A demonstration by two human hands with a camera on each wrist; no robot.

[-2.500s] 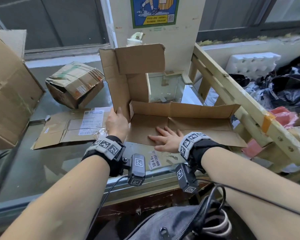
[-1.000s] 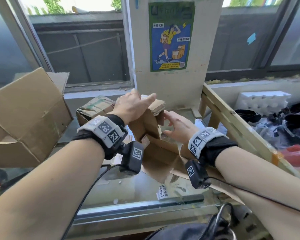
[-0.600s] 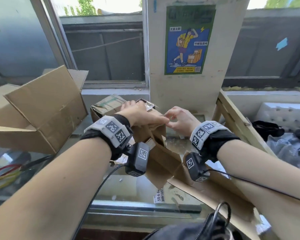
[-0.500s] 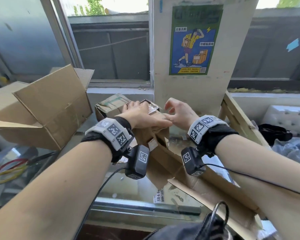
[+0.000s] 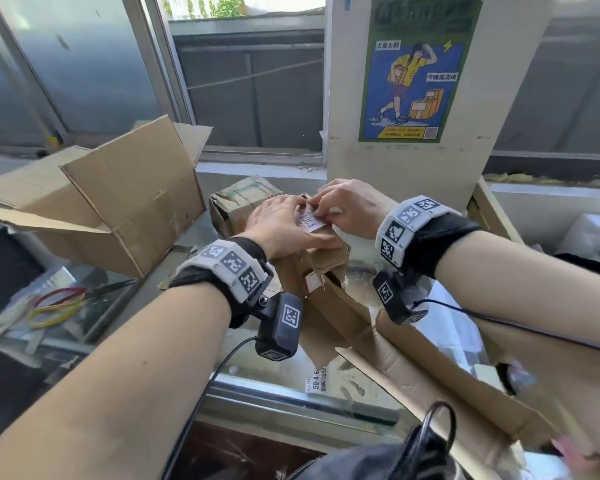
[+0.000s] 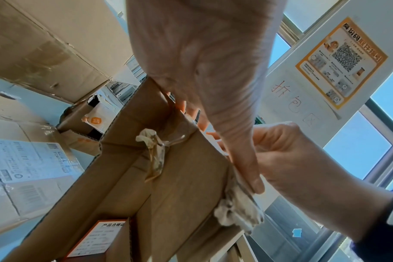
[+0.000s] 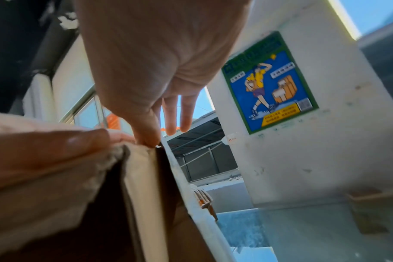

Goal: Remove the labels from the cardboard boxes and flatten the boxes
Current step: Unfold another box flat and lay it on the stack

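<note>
On top of the folded-up box (image 5: 312, 268) in front of you, your two hands meet over a white label (image 5: 310, 221) printed with digits. Your left hand (image 5: 284, 230) lies flat across the top panel with fingers fairly straight, pressing the cardboard down beside the label. Your right hand (image 5: 347, 211) has thumb and forefinger closed together on the label's far corner — the right wrist view shows the thumb tip at a thin white edge, the other fingers spread and free.

You appear to be at the peeling step on this box: the label is lifting at one end but looks attached along the rest. The next move likely calls for a slow, low pull toward you while the left hand keeps the panel from rising; a quick tug could tear the paper and leave scraps.

Around you — a large open carton (image 5: 111, 202) stands to the left, a taped parcel (image 5: 243, 202) sits just behind your hands, and opened cardboard (image 5: 430, 382) lies across the glass counter (image 5: 274, 386) under your right forearm. A second small sticker (image 5: 313, 282) shows lower on the same box. Nothing blocks the peel itself.
</note>
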